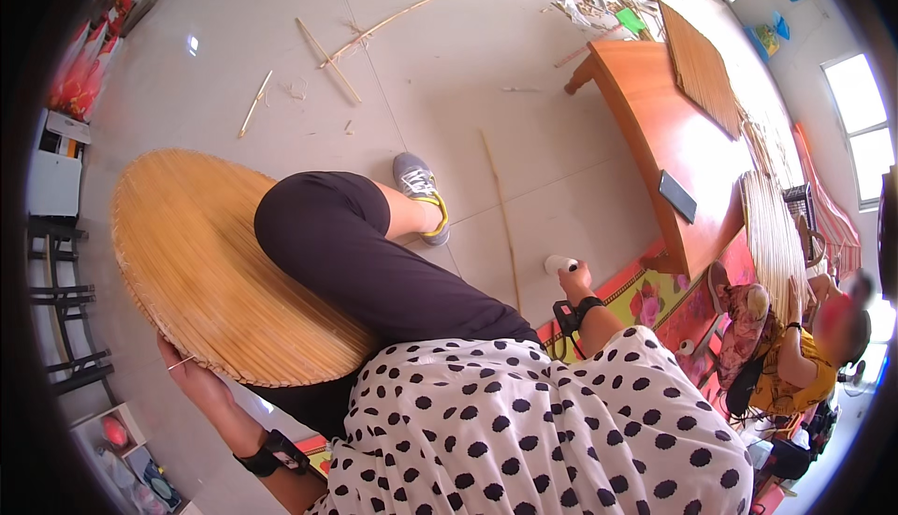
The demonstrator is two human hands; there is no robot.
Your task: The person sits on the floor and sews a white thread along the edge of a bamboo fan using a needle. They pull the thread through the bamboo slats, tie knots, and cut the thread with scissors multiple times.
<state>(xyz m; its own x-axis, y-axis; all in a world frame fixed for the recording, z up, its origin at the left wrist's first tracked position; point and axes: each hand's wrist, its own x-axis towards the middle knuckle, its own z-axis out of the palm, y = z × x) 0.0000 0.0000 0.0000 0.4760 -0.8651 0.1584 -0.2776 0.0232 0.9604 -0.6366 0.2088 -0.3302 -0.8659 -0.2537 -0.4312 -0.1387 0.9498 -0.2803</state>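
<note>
A large oval mat (215, 253) of tan straw stalks with a stitched rim leans across my left side, partly behind my raised knee. At its lower left rim, my left hand (175, 358) grips the edge, its fingers partly hidden by the mat. A thin pale needle-like piece (181, 362) sticks out by that hand. Low on the right, my right hand (576, 281) is wrapped round a white spool of thread (558, 263), held above the floor near the red floral mat. Any thread between spool and straw mat is too fine to make out.
An orange wooden table (645, 131) with a dark phone (677, 196) stands right; another straw mat (700, 66) lies at its far end. A person in yellow (795, 370) sits at right with a straw panel (772, 234). Loose stalks (327, 61) litter the tiles.
</note>
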